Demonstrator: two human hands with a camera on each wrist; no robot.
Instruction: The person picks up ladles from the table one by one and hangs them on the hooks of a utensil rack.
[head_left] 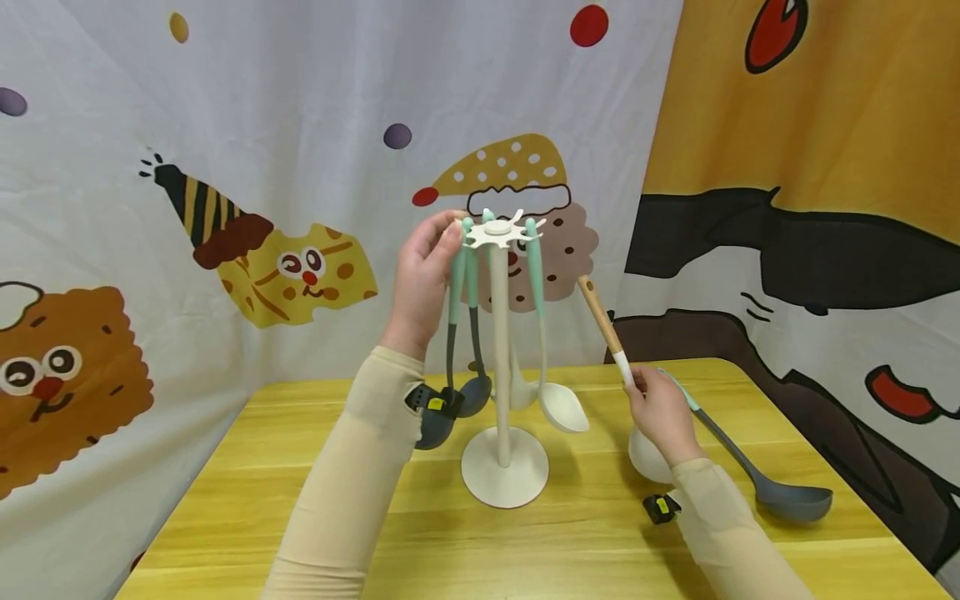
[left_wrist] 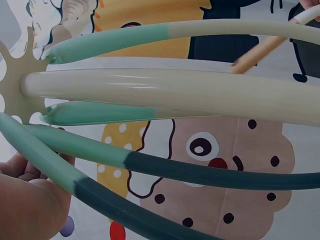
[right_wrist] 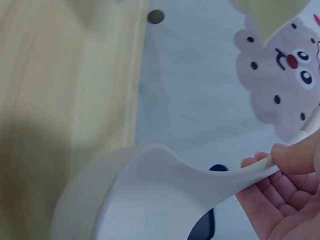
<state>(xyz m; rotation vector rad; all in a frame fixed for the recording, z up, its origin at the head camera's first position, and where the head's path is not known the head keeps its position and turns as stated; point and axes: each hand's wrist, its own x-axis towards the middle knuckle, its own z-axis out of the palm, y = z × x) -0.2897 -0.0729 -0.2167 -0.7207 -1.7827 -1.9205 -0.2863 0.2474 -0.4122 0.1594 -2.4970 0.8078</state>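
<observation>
A white utensil stand (head_left: 504, 358) rises from a round base in the head view, with several green-handled utensils hanging from its hooked top. My left hand (head_left: 426, 275) is at the top left of the stand, pinching the handle end of a dark grey ladle (head_left: 435, 431); its fingertips are partly hidden. Beside it hang a dark grey spoon (head_left: 475, 396) and, on the right, a white spoon (head_left: 564, 408). My right hand (head_left: 663, 412) grips a white ladle (right_wrist: 150, 200) by its white neck, bowl down, the wooden handle end (head_left: 600, 317) slanting up toward the stand.
On the right of the wooden table (head_left: 600, 533) lies another dark grey ladle (head_left: 795, 500) with a green handle, just beyond my right forearm. A printed cartoon curtain (head_left: 300, 100) hangs behind the table.
</observation>
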